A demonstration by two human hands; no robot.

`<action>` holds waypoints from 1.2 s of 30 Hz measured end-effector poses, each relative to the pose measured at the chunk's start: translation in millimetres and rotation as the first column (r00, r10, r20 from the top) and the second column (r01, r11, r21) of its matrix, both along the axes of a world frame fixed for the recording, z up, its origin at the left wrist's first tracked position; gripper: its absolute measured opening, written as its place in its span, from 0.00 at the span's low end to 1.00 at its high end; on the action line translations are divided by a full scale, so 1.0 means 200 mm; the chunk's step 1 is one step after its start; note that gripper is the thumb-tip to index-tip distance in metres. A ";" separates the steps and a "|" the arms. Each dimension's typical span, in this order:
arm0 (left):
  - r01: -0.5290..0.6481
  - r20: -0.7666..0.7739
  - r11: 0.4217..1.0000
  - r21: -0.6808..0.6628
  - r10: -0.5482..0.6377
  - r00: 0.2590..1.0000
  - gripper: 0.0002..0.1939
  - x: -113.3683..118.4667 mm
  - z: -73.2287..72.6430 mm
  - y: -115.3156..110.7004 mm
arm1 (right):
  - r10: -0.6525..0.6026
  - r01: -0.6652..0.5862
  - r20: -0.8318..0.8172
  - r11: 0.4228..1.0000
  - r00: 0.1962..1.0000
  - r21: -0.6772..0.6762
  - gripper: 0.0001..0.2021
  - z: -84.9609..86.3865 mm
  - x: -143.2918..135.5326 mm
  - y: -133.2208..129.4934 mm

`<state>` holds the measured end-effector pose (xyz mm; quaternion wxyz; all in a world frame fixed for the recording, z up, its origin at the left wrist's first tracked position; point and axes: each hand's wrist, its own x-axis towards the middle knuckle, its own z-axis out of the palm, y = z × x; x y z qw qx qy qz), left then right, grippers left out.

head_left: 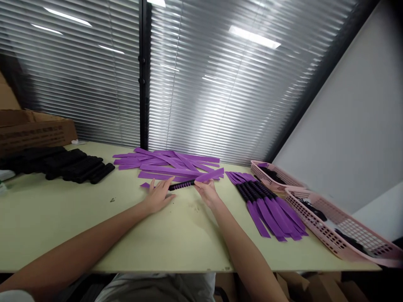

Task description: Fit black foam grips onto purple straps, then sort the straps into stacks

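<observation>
Black sleeve (181,185), end in right hand (207,193)

Bare forearms (107,230), pale sleeve (15,296), light grey clothing (157,288)

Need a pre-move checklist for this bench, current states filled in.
1. Right hand gripping the right end of the black piece: ok.
2. Left hand grip secure: cannot tell; fingers spread at the piece's left end.
3. Purple strip showing beyond both hands: ok.
4. Loose purple strips sorted: not ok; they lie crisscrossed behind the hands.
5. Row of black pieces with strips apart from the right hand: ok.
6. All contents of the near pink basket identifiable: cannot tell.
</observation>
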<state>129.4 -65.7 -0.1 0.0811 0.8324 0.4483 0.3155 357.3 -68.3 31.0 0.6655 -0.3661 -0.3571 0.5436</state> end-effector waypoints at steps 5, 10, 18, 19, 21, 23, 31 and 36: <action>-0.031 -0.027 0.999 0.032 0.032 0.999 0.13 0.00 0.00 0.02 | -0.095 0.082 0.115 0.990 0.989 0.114 0.44 0.01 -0.02 -0.01; -0.145 -0.022 0.984 0.099 0.148 0.989 0.13 -0.02 0.02 0.03 | -0.498 0.395 0.370 0.861 0.785 0.321 0.55 -0.01 0.01 -0.01; -0.087 -0.161 0.953 0.290 0.138 0.977 0.13 -0.02 0.01 0.04 | -0.687 -0.186 0.719 0.724 -0.105 0.664 0.25 -0.02 0.04 -0.04; -0.069 -0.164 0.942 0.329 0.129 0.978 0.13 -0.01 0.01 0.03 | -0.680 -0.233 0.715 0.731 -0.165 0.641 0.22 -0.01 0.05 -0.03; -0.094 -0.128 0.898 0.430 0.163 0.978 0.14 0.00 0.02 0.00 | -0.668 -0.304 0.693 0.742 -0.272 0.597 0.15 0.02 0.10 -0.02; -0.153 -0.065 0.829 0.538 0.221 0.973 0.16 0.00 0.04 -0.02 | -0.653 -0.298 0.657 0.757 -0.378 0.581 0.14 0.06 0.19 -0.01; -0.187 -0.221 0.889 0.418 0.299 0.928 0.25 -0.03 0.03 -0.02 | -0.470 0.553 0.756 0.517 -0.455 0.654 0.25 0.22 0.78 -0.11; -0.304 -0.300 0.950 0.071 0.311 0.902 0.30 -0.06 -0.02 0.05 | -0.215 0.899 0.952 0.337 -0.218 0.282 0.20 0.15 1.06 -0.21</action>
